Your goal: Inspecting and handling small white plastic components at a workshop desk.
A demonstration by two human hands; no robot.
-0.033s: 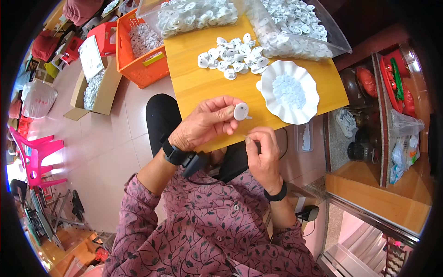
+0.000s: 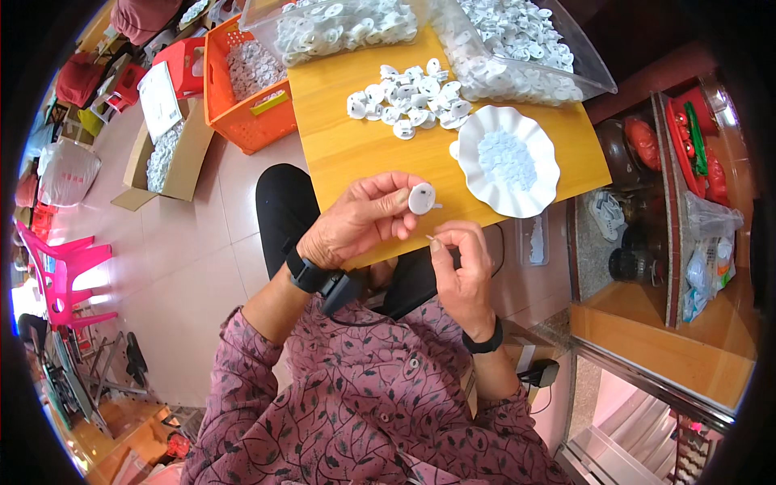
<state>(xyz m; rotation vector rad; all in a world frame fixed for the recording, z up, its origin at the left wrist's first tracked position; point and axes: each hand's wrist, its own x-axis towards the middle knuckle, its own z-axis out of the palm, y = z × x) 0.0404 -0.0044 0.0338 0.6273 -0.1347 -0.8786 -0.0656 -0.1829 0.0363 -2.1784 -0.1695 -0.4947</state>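
Observation:
Above the near edge of the yellow table [image 2: 335, 158], my left hand [image 2: 356, 214] pinches a round white plastic disc [image 2: 422, 198] between thumb and fingers. The disc's flat face is turned up, with small dark slots in it and a small tab at its side. Just to the right and a little lower is my right hand [image 2: 462, 271], its thumb and forefinger pressed together. A tiny pale sliver shows at those fingertips, too small to name. The hands are apart. Farther back lies a loose pile of similar white plastic pieces [image 2: 416, 101].
A white wavy-rimmed dish [image 2: 477, 190] holds many small pale flat pieces. Clear bins [image 2: 594, 69] of white parts stand at the back. An orange crate [image 2: 246, 129] and a cardboard box [image 2: 190, 174] are on the floor at left; a shelf unit [image 2: 671, 323] stands at right.
Almost nothing differs. My right fingertips have tilted slightly, and the sliver at them shows a bit more clearly.

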